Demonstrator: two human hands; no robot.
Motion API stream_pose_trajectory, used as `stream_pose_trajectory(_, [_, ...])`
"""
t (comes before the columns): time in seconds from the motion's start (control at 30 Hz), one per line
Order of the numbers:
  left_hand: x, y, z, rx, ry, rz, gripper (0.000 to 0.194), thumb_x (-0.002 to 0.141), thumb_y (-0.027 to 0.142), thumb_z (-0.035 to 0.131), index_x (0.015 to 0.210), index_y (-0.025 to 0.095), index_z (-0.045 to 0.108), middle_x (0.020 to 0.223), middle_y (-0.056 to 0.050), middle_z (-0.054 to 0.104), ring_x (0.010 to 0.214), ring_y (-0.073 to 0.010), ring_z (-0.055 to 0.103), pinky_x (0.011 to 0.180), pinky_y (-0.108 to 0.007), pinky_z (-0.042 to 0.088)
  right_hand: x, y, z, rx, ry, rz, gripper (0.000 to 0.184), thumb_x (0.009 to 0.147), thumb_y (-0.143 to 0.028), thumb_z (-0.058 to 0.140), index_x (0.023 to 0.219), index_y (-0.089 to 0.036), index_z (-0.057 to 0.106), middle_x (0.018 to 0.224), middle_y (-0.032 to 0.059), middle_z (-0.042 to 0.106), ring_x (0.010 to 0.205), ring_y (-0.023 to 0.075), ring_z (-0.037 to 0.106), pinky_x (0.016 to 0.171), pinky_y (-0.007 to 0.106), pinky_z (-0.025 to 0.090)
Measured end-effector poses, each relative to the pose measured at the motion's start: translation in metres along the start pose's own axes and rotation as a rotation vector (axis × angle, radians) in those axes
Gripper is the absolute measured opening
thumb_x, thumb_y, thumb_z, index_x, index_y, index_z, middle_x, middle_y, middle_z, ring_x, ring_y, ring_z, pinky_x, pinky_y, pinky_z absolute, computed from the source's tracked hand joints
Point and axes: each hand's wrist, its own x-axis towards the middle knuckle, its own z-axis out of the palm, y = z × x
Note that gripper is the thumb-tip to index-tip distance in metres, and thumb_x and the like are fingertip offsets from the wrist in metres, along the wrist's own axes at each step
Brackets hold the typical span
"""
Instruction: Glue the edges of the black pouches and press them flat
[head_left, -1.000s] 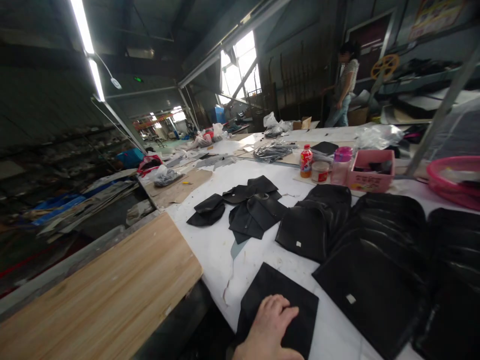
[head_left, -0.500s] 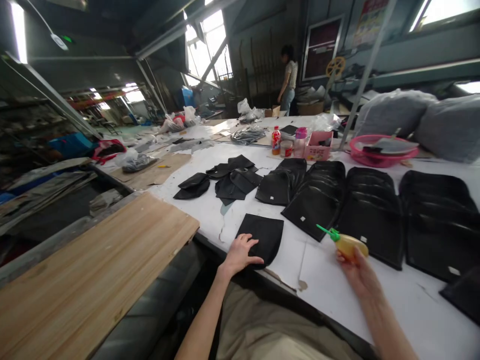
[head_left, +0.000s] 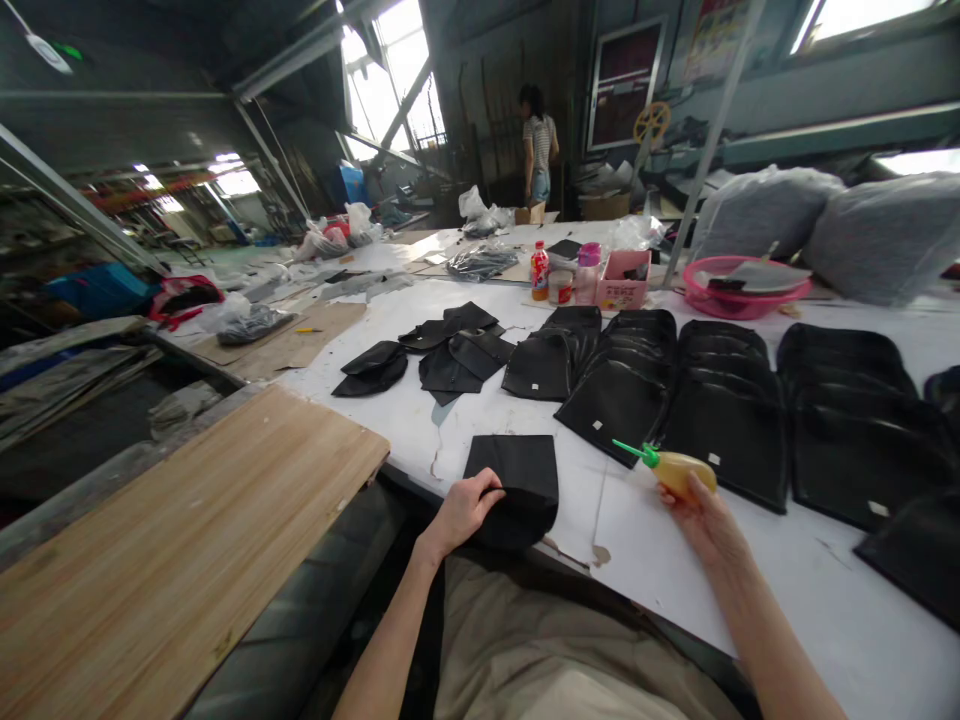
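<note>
My left hand (head_left: 463,512) is closed on the near left edge of a single black fabric piece (head_left: 520,482) that lies at the front edge of the white table (head_left: 765,590). My right hand (head_left: 696,508) grips a yellow squeeze bottle (head_left: 679,470) with a green nozzle that points left, held just above the table. Right behind the bottle lie overlapping rows of black fabric pieces (head_left: 720,400).
A wooden board (head_left: 187,540) lies to the left. Loose black pieces (head_left: 442,355) sit further back, near a pink box (head_left: 622,283), drink bottles (head_left: 539,270) and a pink basin (head_left: 742,290). Grey sacks (head_left: 825,220) are at the right. A person (head_left: 538,150) stands far behind.
The view swung right and down, bringing my right hand with the bottle into sight. My left hand went from lying flat on the black piece to gripping its edge.
</note>
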Motion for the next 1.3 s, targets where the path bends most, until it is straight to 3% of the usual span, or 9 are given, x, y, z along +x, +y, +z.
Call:
stream_pose_trajectory(0.1, [0.021,0.015,-0.017,0.167,0.041,0.085,0.016,0.098,0.036,0.059,0.09,0.022,0.061,0.078,0.001,0.064,0.075,-0.0164,0.059,0.072,-0.026,0.045,0.001,0.0,-0.002,-0.008,0.004,0.009,0.062,0.049,-0.048,0.102,0.097,-0.018,0.075,0.094,0.0082,0.072,0.072,0.0183,0.063,0.051,0.023,0.053])
stream_pose_trajectory(0.33, [0.12,0.01,-0.05,0.613,0.429,0.038,0.015,0.097,0.035,0.06,0.09,0.022,0.063,0.083,-0.004,0.068,0.072,-0.0195,0.061,0.07,-0.03,0.045,0.002,0.002,-0.007,-0.027,-0.01,0.01,0.058,0.055,-0.05,0.1,0.098,-0.02,0.075,0.093,0.009,0.073,0.071,0.02,0.064,0.05,0.025,0.053])
stream_pose_trajectory(0.43, [0.122,0.006,-0.045,0.662,0.534,0.02,0.018,0.101,0.032,0.052,0.1,0.019,0.065,0.091,-0.009,0.069,0.081,-0.024,0.063,0.077,-0.035,0.045,0.0,0.002,-0.005,-0.023,0.001,0.002,0.057,0.055,-0.05,0.1,0.097,-0.02,0.076,0.092,0.0084,0.073,0.069,0.0188,0.064,0.049,0.024,0.053])
stream_pose_trajectory(0.53, [0.088,0.002,-0.019,0.769,0.66,0.115,0.026,0.105,0.032,0.045,0.103,0.018,0.067,0.095,-0.011,0.069,0.091,-0.0262,0.065,0.084,-0.037,0.046,-0.003,0.001,-0.003,0.003,0.03,0.021,0.059,0.051,-0.049,0.101,0.096,-0.019,0.077,0.088,0.008,0.074,0.068,0.0177,0.065,0.048,0.022,0.053])
stream_pose_trajectory(0.67, [0.037,-0.016,0.03,0.86,0.162,0.236,0.017,0.102,0.029,0.056,0.096,0.022,0.07,0.086,-0.005,0.069,0.079,-0.0209,0.065,0.074,-0.031,0.047,-0.005,0.0,-0.001,0.042,0.06,0.048,0.06,0.049,-0.046,0.102,0.097,-0.019,0.078,0.09,0.0079,0.075,0.068,0.0178,0.066,0.049,0.022,0.055])
stream_pose_trajectory(0.7, [0.031,-0.022,0.039,0.9,0.112,0.216,0.012,0.099,0.029,0.061,0.1,0.021,0.071,0.092,-0.006,0.07,0.085,-0.0228,0.066,0.076,-0.032,0.048,-0.006,-0.001,-0.001,0.047,0.07,0.055,0.06,0.048,-0.045,0.103,0.097,-0.019,0.078,0.09,0.0078,0.075,0.069,0.0178,0.066,0.05,0.022,0.055])
stream_pose_trajectory(0.87, [0.041,-0.05,0.039,0.973,0.175,0.137,0.051,0.086,0.037,0.08,0.129,0.018,0.062,0.122,-0.011,0.064,0.111,-0.0285,0.061,0.093,-0.041,0.053,-0.007,-0.002,-0.001,0.037,0.059,0.055,0.06,0.05,-0.045,0.102,0.097,-0.018,0.078,0.089,0.0087,0.075,0.067,0.0173,0.066,0.049,0.021,0.054])
stream_pose_trajectory(1.07, [0.073,-0.059,0.031,1.137,0.142,0.228,0.006,0.096,0.017,0.064,0.099,0.016,0.069,0.098,-0.007,0.066,0.093,-0.0234,0.062,0.082,-0.035,0.053,-0.006,0.0,-0.002,0.003,0.002,0.016,0.055,0.057,-0.048,0.099,0.097,-0.018,0.077,0.086,0.0089,0.074,0.066,0.0178,0.064,0.048,0.023,0.053])
stream_pose_trajectory(1.3, [0.076,-0.055,0.029,1.129,0.176,0.272,0.019,0.099,0.011,0.048,0.088,0.018,0.061,0.089,-0.009,0.067,0.085,-0.0249,0.064,0.076,-0.036,0.049,-0.007,0.0,-0.003,0.027,0.002,0.028,0.053,0.057,-0.046,0.1,0.098,-0.019,0.077,0.091,0.0082,0.075,0.069,0.0176,0.065,0.051,0.023,0.053])
